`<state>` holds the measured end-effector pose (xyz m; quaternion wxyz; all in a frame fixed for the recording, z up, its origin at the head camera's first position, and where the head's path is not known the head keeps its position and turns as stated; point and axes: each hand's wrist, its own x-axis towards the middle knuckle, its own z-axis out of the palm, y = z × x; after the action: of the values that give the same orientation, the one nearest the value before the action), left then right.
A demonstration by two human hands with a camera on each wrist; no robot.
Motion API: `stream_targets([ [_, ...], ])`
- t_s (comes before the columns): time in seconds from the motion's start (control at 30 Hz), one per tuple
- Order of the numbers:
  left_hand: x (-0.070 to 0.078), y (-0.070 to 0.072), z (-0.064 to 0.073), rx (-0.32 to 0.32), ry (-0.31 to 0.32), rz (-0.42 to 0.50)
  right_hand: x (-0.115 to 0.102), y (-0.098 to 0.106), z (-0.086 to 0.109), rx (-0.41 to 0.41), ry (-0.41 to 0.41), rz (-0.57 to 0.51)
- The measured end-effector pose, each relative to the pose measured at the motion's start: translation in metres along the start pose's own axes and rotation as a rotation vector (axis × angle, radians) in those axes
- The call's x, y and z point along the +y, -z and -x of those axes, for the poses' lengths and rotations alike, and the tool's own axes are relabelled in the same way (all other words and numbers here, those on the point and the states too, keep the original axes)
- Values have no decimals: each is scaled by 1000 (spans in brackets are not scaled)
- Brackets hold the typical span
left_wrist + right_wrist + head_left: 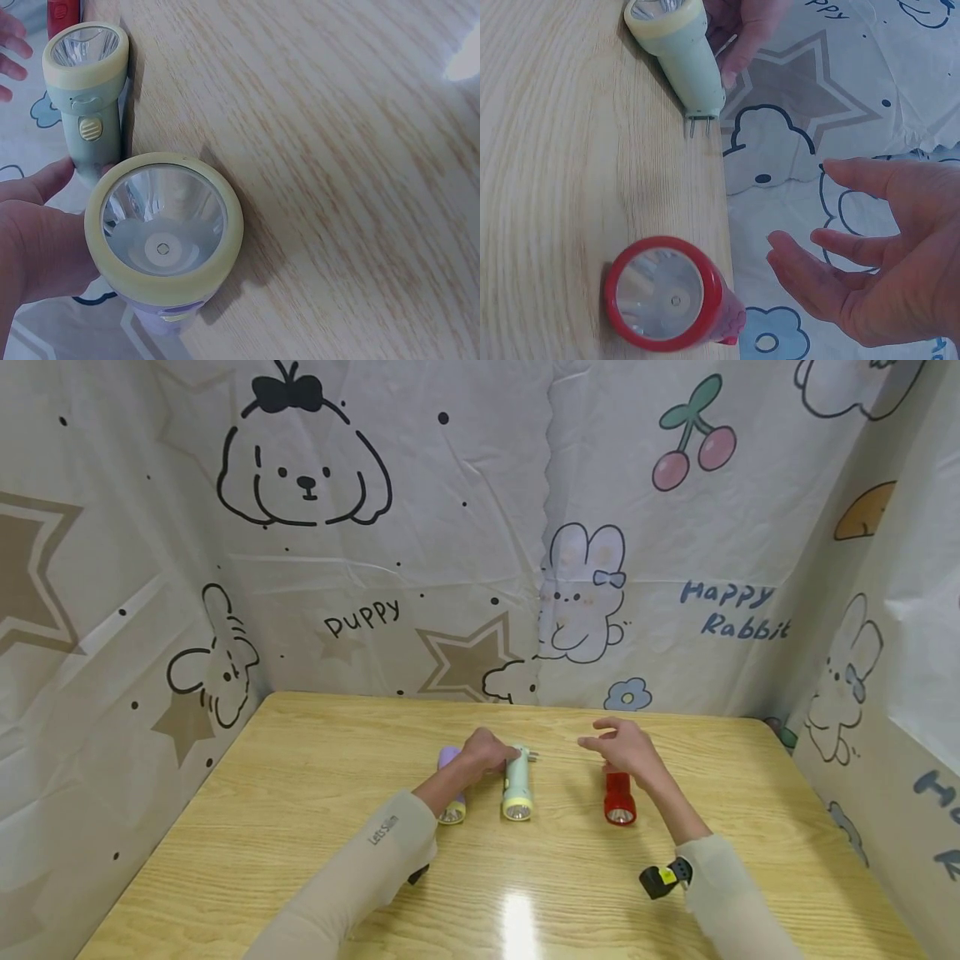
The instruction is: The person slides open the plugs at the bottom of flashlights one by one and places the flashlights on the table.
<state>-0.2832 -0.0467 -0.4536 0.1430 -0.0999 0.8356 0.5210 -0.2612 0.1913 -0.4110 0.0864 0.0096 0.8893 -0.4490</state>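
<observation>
My left hand (486, 752) pinches the tail end of a pale green flashlight (517, 785) with a cream head. The flashlight lies on the table, lens toward me, and two metal prongs (700, 126) stick out near its tail. Under my left forearm is a purple flashlight (450, 758), partly hidden in the head view; its cream rim (165, 289) and lens fill the middle of the left wrist view. A red flashlight (619, 797) lies to the right. Above its far end hovers my right hand (626, 747), fingers spread and holding nothing.
The wood-grain table (300, 860) ends at a back edge just beyond the flashlights. A cartoon-printed cloth (450, 527) hangs behind and on both sides. A black camera (658, 881) is strapped at my right wrist.
</observation>
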Motion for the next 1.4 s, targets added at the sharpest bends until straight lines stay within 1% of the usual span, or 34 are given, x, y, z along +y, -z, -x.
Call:
stream_targets([
  [0.23, 1, 0, 1, 3, 5, 5, 10, 9, -1, 16, 2, 25],
  [0.4, 0, -1, 3, -2, -15, 6, 18, 14, -1, 42, -8, 54],
  [0.5, 0, -1, 3, -11, -25, 7, 22, 17, -1, 48, -19, 49],
  [0.7, 0, 0, 1, -20, -10, 38, 28, 22, 1, 48, -29, 35],
  [0.8, 0, 0, 1, -18, -3, 48, 32, 22, 1, 52, -41, 31],
  [0.97, 0, -1, 1, -12, -12, 37, 37, 20, 2, 54, -84, 28],
  [1.1, 0, -1, 2, -8, -17, 35, 41, 19, 3, 61, -101, 23],
  [1.2, 0, -1, 1, -5, -14, 31, 45, 19, 3, 61, -105, 37],
  [1.4, 1, -2, 0, -5, -2, 24, 51, 17, 1, 39, -146, 81],
])
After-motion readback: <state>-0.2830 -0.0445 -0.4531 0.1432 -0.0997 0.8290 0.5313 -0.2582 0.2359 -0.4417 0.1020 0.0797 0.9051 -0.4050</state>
